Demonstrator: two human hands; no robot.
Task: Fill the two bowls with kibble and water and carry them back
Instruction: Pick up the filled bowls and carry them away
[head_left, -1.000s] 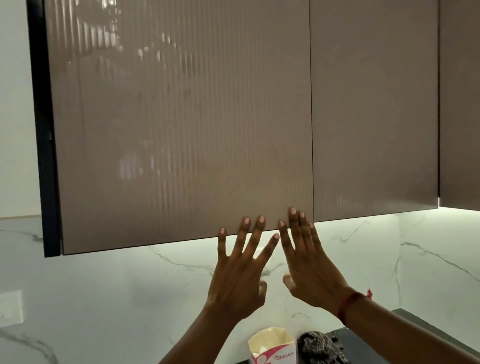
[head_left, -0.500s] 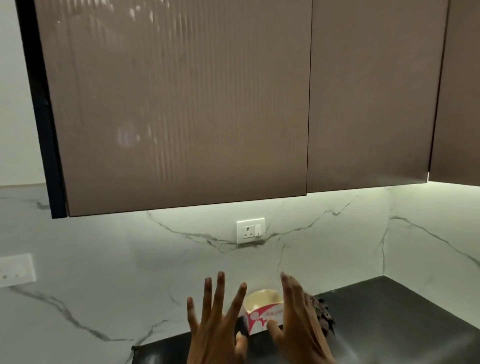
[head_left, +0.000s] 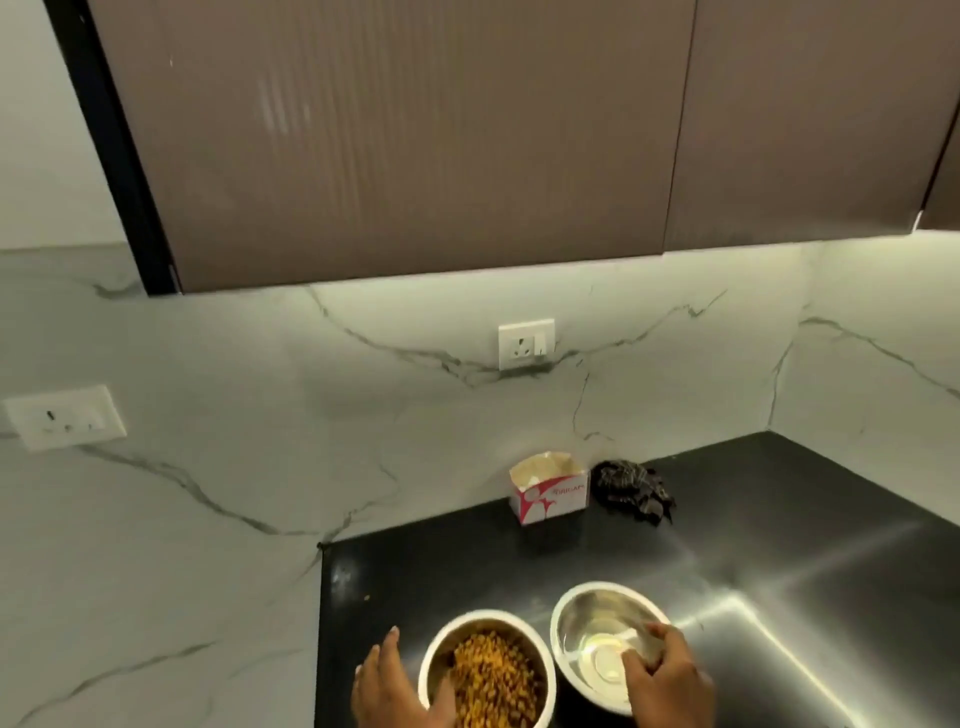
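Left fingers (head_left: 388, 642): these are reaching along the outer left wall of the kibble bowl, only lightly bent, while the thumb is hooking over the rim, so the left hand (head_left: 395, 686) is pinching that wall.
Right fingers (head_left: 657, 635): these are curling over the near right rim of the second bowl, with the tips dipping inside, so the right hand (head_left: 667, 678) is grasping that rim.
Kibble bowl (head_left: 540, 670): this round steel bowl is sitting on the near part of the counter, to the left of its partner and just beside it. The bottom of the picture is cutting off its near edge.
Kibble (head_left: 493, 675): brown and yellow pellets are heaping up inside the left bowl and covering its floor.
Second bowl (head_left: 587, 618): this steel bowl is sitting on the counter to the right of the kibble bowl. Its inside is shining brightly, and I cannot tell whether it is holding water.
Counter (head_left: 779, 545): a glossy black surface is carrying both bowls and running away to the far right corner.
Carton (head_left: 551, 496): a small red and white carton with an open top is standing at the far edge of the counter against the wall.
Cloth (head_left: 634, 491): a dark crumpled cloth is lying just to the right of the carton.
Wall (head_left: 260, 441): white marble with grey veins is rising behind and to the left of the counter. It is carrying a socket (head_left: 525, 345) above the carton and a switch plate (head_left: 65, 415) at far left.
Cabinets (head_left: 415, 130): brown ribbed doors are hanging shut above the wall.
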